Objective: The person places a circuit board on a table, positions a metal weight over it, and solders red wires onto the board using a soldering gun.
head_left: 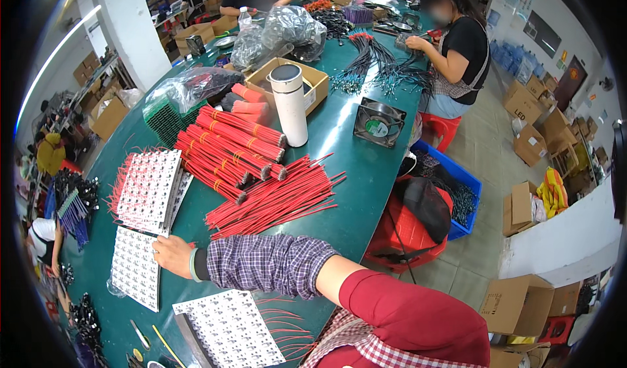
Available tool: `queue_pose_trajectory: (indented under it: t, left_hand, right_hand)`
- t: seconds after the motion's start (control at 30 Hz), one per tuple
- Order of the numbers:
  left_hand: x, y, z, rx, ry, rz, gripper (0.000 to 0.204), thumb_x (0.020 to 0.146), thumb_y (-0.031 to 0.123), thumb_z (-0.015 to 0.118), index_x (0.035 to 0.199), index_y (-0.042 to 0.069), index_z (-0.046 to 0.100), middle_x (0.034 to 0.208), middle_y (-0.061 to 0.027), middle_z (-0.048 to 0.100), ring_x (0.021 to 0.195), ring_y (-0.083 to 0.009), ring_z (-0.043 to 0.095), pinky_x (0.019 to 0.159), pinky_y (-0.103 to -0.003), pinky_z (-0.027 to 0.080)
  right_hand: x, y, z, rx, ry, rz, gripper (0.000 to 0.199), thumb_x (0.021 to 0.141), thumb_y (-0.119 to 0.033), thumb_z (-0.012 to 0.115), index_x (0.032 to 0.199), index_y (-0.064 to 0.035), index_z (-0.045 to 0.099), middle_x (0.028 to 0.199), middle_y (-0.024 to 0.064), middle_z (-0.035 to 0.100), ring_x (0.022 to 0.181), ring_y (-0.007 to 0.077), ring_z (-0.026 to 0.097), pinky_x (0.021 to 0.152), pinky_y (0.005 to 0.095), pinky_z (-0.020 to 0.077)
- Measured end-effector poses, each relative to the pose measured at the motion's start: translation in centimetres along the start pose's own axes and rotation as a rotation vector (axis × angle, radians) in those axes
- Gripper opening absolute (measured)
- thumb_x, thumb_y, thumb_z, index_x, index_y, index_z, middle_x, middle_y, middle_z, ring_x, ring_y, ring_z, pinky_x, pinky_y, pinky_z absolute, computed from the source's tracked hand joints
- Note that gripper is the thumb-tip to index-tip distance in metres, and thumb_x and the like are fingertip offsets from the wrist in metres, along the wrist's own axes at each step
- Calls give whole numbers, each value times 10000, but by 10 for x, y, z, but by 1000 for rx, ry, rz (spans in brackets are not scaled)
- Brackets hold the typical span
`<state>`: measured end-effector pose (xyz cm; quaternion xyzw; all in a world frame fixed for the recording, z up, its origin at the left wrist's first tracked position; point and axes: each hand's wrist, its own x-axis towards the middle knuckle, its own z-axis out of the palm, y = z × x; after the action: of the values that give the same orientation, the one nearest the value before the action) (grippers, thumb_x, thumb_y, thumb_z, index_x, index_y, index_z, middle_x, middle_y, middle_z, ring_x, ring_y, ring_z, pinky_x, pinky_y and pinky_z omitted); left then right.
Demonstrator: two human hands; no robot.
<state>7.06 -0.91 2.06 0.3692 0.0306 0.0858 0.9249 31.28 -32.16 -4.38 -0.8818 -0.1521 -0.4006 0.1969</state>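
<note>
My right hand (173,257), reaching left across the table, is closed at the upper right corner of a white patterned panel (135,270). A thin dark rod (137,229) runs out from its fingers to the left; its kind is unclear. Just beyond lies a stack of similar panels (147,188), with red wires sticking out on its left side. Nearer to me is another white panel (232,329), with red wires along its right and a dark bar (191,342) along its left. My left hand is not in view.
Bundled red wires (228,143) and loose red wires (274,198) lie beyond my forearm. Behind them stand a white flask (289,107) and an open carton (313,84). A black fan (379,123) is near the right edge. People work across the table; a red stool (405,231) stands beside it.
</note>
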Motion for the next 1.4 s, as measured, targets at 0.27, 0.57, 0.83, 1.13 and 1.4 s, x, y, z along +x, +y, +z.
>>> queue_pose_trajectory:
  t: [0.27,0.57,0.83,1.13,1.4]
  left_hand:
    - [-9,-2,-36,17,-155,-42,434,989,243,449,1273,-85,460,799,-23,430,726,-105,404,704,-221,371]
    - [-21,-15,-22,-103,-111,-43,244,958,115,518,1136,-51,515,1005,-70,588,537,-26,338,482,-174,315]
    - [-48,-29,26,79,-101,24,311,930,87,502,1203,-59,480,1066,-117,561,550,-81,388,538,-244,389]
    - [-62,-80,72,534,144,-60,546,741,-59,672,1264,-55,515,1045,-186,648,585,-133,551,495,-239,441]
    - [-68,-107,78,910,119,-192,259,756,33,777,990,-29,688,870,-58,700,705,-92,631,626,-244,502]
  right_hand:
    - [1,-10,-83,-184,-175,-238,100,680,-184,630,666,-94,671,807,40,588,866,227,536,629,338,404]
    - [-51,-17,-110,-357,-884,-352,116,738,-255,636,727,-188,730,768,8,648,846,236,584,620,368,435]
    - [-75,4,-164,-203,-596,-222,61,718,-111,603,770,-85,621,823,68,563,847,235,569,659,337,486]
    - [-117,-13,-162,317,-331,41,170,730,35,680,874,-55,684,824,51,646,736,239,598,619,337,493]
    - [-120,-15,-161,318,-378,15,186,729,48,667,892,-38,685,835,55,653,723,226,600,617,328,497]
